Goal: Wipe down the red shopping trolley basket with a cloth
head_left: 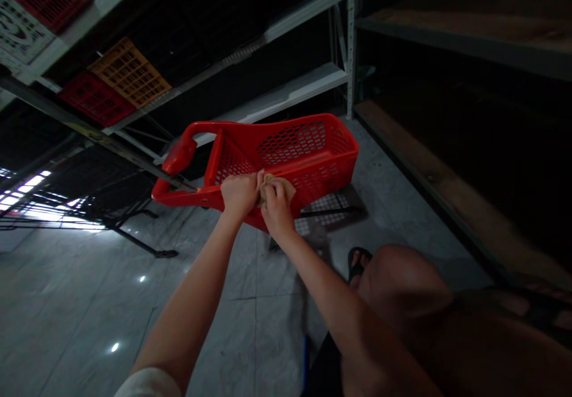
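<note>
A red plastic shopping cart (pixel 313 173) with perforated sides stands in front of me, its handle (pixel 179 155) to the left. My left hand (pixel 241 194) is closed over the near top rim of the basket, thumb beside the cloth. Just right of it, my right hand (pixel 276 206) presses a tan cloth (pixel 286 188) against the same rim, fingers curled into it. The two hands almost touch. Inside, the cart has a slanted perforated divider (pixel 232 161), and I see nothing lying in the basket.
White metal shelving (pixel 308 84) runs behind the cart, holding an orange crate (pixel 129 72) and red crates (pixel 96 99). Wooden-decked shelves (pixel 429 170) stand at the right. A dark metal frame (pixel 138 239) rests on the grey tiled floor (pixel 214 325) at left. My bent knee is low right.
</note>
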Demonstrator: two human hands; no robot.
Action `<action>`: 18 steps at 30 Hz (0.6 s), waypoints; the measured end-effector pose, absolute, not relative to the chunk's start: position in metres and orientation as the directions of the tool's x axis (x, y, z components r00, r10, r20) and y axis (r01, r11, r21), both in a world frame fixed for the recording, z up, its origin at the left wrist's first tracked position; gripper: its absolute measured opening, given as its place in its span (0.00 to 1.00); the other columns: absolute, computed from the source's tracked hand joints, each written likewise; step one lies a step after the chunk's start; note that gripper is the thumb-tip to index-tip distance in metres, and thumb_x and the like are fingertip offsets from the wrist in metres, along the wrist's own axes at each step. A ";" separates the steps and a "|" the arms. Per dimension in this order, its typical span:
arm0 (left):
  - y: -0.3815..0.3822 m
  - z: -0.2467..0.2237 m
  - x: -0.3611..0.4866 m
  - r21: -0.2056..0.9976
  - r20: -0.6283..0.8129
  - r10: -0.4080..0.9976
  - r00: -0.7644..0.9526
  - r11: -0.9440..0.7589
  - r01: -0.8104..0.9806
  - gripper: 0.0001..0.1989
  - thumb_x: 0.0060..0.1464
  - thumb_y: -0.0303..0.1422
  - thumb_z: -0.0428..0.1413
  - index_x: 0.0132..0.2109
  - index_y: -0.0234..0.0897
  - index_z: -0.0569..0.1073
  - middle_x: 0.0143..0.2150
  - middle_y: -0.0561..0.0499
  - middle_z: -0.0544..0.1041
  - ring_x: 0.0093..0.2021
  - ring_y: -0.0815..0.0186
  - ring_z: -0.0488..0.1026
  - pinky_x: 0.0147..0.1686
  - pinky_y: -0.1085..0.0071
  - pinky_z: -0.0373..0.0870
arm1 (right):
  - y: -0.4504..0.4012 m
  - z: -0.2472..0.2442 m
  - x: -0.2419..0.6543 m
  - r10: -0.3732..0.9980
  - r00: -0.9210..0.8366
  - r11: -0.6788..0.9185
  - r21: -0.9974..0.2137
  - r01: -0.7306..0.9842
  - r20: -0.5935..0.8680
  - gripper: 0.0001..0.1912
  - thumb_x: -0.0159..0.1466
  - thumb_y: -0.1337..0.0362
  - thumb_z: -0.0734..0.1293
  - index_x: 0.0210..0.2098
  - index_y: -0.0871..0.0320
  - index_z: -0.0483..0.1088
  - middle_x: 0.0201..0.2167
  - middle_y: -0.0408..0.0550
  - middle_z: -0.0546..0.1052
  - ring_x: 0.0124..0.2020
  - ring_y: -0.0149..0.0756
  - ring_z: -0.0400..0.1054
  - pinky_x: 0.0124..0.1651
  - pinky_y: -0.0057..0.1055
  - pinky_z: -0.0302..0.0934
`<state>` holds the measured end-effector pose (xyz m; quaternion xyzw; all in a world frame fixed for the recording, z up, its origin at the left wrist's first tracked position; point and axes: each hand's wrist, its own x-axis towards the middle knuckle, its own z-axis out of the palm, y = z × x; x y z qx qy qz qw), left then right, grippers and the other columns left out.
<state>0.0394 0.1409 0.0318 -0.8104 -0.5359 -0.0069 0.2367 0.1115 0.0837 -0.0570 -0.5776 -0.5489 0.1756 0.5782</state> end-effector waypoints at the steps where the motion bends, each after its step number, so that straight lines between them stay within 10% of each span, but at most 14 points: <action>1: 0.138 0.032 0.039 -0.375 0.273 0.863 0.425 -0.312 0.873 0.38 0.74 0.48 0.34 0.39 0.35 0.85 0.35 0.36 0.84 0.38 0.51 0.82 0.38 0.62 0.66 | 0.083 -0.061 0.114 0.839 0.333 0.271 -0.861 0.430 0.430 0.24 0.59 0.80 0.59 0.50 0.57 0.73 0.54 0.53 0.73 0.57 0.42 0.70 0.64 0.39 0.66; 6: 0.119 0.035 0.036 -0.386 0.259 0.876 0.406 -0.292 0.875 0.36 0.73 0.48 0.36 0.38 0.36 0.84 0.35 0.38 0.84 0.36 0.52 0.81 0.36 0.64 0.64 | 0.079 -0.074 0.158 0.759 0.422 0.283 -0.835 0.473 0.496 0.21 0.58 0.77 0.61 0.47 0.55 0.73 0.52 0.54 0.73 0.56 0.44 0.70 0.61 0.40 0.67; 13: 0.099 0.043 0.034 -0.418 0.205 0.922 0.329 -0.222 0.881 0.35 0.72 0.47 0.36 0.38 0.37 0.84 0.37 0.37 0.84 0.38 0.51 0.81 0.35 0.64 0.63 | 0.099 -0.084 0.286 0.320 0.905 -0.115 -0.937 0.331 0.280 0.20 0.61 0.73 0.59 0.52 0.58 0.67 0.51 0.59 0.68 0.55 0.50 0.68 0.60 0.51 0.64; 18: 0.093 0.043 0.036 -0.430 0.228 0.937 0.266 -0.148 0.891 0.35 0.72 0.47 0.36 0.38 0.36 0.85 0.35 0.37 0.84 0.37 0.51 0.81 0.35 0.64 0.64 | 0.096 -0.073 0.257 0.471 0.813 -0.108 -0.892 0.439 0.343 0.21 0.61 0.77 0.57 0.49 0.56 0.72 0.51 0.58 0.68 0.55 0.50 0.65 0.62 0.53 0.61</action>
